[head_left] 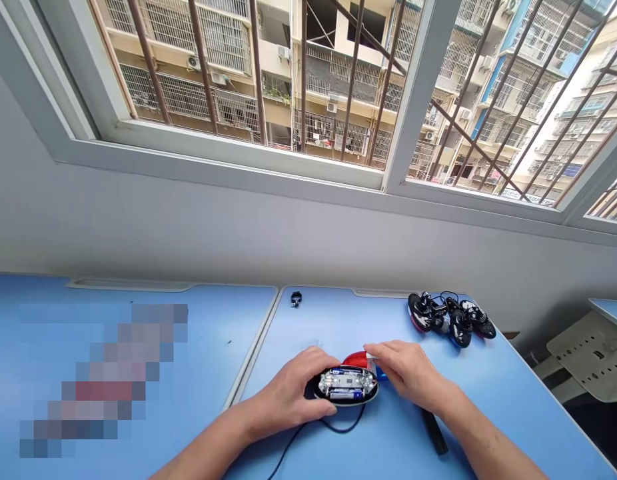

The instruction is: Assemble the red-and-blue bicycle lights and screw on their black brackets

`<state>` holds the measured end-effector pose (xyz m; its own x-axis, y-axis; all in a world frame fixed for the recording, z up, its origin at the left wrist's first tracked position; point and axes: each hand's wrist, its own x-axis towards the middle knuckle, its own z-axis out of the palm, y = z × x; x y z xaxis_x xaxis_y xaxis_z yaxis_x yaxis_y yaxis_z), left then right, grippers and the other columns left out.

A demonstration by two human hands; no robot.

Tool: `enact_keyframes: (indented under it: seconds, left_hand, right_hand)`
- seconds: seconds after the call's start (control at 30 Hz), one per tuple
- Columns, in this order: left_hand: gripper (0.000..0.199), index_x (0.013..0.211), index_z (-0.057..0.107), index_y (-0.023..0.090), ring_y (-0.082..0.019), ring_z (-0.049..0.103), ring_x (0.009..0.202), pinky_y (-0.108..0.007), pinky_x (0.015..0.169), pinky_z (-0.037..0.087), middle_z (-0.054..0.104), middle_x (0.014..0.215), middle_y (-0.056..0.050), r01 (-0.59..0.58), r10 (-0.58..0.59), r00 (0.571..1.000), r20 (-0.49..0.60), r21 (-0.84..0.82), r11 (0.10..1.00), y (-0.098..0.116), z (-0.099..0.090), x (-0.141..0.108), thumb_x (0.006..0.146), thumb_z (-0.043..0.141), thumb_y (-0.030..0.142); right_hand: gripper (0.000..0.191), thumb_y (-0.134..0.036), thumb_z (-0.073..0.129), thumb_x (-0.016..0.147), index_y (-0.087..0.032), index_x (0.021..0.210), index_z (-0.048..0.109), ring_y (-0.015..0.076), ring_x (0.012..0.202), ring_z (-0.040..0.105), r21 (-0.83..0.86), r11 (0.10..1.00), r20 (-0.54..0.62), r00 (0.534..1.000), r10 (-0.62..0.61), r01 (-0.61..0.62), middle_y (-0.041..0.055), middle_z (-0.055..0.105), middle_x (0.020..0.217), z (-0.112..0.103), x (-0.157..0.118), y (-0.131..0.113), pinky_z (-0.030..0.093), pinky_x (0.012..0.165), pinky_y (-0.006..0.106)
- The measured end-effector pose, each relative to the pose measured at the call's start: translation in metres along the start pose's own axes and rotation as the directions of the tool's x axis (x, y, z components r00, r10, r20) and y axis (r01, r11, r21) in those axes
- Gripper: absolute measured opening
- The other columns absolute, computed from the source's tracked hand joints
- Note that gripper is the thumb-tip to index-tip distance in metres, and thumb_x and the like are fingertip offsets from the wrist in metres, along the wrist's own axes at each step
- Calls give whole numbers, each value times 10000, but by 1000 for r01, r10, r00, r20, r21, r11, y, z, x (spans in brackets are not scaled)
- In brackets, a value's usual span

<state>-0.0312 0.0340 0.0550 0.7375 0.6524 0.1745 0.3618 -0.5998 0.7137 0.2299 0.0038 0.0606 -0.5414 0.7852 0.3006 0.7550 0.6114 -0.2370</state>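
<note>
My left hand (302, 390) grips the left end of an open black oval light housing (347, 387), thumb below and fingers above. Two blue-and-silver batteries (345, 394) lie inside it, either side of a pale circuit board (347, 381). Just behind the housing is a lens cover (355, 360), red on the left, clear in the middle and blue on the right. My right hand (408, 373) has its fingers closed on this cover, partly hiding it. A black cable (344, 431) curves along the table below the housing.
A dark stick-like piece (433, 432) lies partly under my right forearm. Several black lights with brackets (451, 319) are heaped at the table's far right. A small black clamp (296, 299) sits near the back edge. A barred window (268, 80) is above the wall.
</note>
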Motion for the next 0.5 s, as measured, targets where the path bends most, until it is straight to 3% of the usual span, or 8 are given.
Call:
enact_keyframes:
  seconds: [0.17, 0.23, 0.37, 0.43, 0.5]
  left_hand:
    - [395, 1136, 616, 234, -227, 543, 906, -317, 792, 458, 621, 973, -30, -6, 6, 1000, -19, 10, 1000, -1, 0, 0, 748, 687, 259]
    - [393, 1153, 607, 245, -226, 543, 915, -314, 795, 459, 623, 981, -27, -14, 14, 1000, -22, 12, 1000, -1, 1, -1, 764, 666, 252]
    - [395, 1135, 611, 245, -228, 542, 907, -314, 786, 460, 630, 970, -23, -16, 17, 999, -27, 18, 1000, -2, 2, 0, 747, 679, 242]
    - [428, 1142, 604, 240, -228, 544, 908, -317, 788, 461, 628, 976, -24, -8, 8, 999, -38, 7, 1000, -2, 2, 0, 724, 690, 215]
    - [463, 1151, 593, 234, -227, 546, 917, -318, 795, 463, 627, 990, -26, -1, 1, 999, -51, -10, 1000, -1, 3, 1, 703, 694, 184]
  right_hand:
    - [284, -324, 466, 969, -242, 1159, 660, 186, 899, 676, 375, 917, -1, 989, 145, -134, 49, 733, 1031, -3, 4, -12, 511, 815, 288]
    - [279, -364, 490, 953, -261, 1130, 680, 186, 945, 668, 491, 842, 46, 972, 230, -223, 24, 727, 1061, -5, 6, -16, 518, 842, 284]
    - [361, -457, 451, 941, -262, 1139, 682, 195, 937, 653, 649, 624, 225, 894, 389, -435, 24, 703, 1086, -7, 9, -21, 561, 650, 246]
    - [391, -480, 469, 916, -242, 1143, 681, 205, 949, 647, 699, 529, 278, 865, 419, -481, 43, 693, 1101, -7, 10, -22, 565, 636, 251]
    - [410, -477, 531, 875, -211, 1152, 672, 214, 934, 650, 725, 490, 287, 859, 424, -484, 64, 702, 1072, -7, 10, -22, 568, 675, 281]
